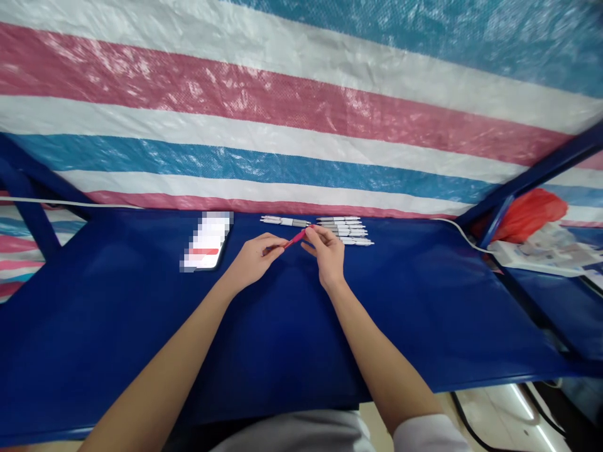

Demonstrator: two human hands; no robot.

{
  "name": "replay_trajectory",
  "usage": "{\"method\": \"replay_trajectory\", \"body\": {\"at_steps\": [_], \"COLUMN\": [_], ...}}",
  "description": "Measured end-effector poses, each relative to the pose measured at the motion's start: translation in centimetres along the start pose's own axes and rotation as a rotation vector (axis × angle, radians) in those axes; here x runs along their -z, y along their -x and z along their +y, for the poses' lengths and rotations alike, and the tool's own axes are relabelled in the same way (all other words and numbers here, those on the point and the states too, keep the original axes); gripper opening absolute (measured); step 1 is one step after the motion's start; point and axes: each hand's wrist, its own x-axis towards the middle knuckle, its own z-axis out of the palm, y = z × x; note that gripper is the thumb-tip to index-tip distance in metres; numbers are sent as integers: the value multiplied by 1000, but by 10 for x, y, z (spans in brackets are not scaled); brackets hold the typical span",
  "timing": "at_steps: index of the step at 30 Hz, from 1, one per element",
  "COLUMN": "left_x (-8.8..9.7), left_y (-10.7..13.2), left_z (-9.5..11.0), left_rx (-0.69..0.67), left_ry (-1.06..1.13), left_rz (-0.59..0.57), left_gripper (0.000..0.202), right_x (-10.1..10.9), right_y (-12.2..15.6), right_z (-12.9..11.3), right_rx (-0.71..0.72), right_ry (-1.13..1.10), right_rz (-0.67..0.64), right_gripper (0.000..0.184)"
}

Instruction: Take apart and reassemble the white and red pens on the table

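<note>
Both hands meet over the far middle of a blue table point(282, 326). My left hand point(257, 257) is closed around one end of a thin red pen point(296, 238). My right hand point(327, 251) pinches the pen's other end with its fingertips. Just behind the hands lies a row of several white pens point(346, 230), side by side. One more white and grey pen point(285, 221) lies to the left of that row.
A phone point(207, 249) lies screen up to the left of my hands. A striped tarp point(301, 113) hangs behind the table. At the right, a white cable point(464, 232) runs to a neighbouring table with a red bag point(530, 213) and papers.
</note>
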Motion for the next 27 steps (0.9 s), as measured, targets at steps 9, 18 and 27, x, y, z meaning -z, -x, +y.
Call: {"method": "replay_trajectory", "body": {"at_steps": [9,18,27], "left_x": [-21,-35,-32], "left_y": [-9,-9,-4], "left_z": [1,-13,-14], "left_rx": [-41,-190,-118], "left_ry": [-143,-225,-122], "left_rz": [132,228,136], "left_gripper": [17,23,22], "right_x": [-11,-7,-5], "right_y": [-9,-15,-18], "right_z": [12,16,19], "right_rx": [29,75,32], "right_ry": [-132,-95,-117], "right_rz": [176,174,185], "right_gripper": [31,31,26]}}
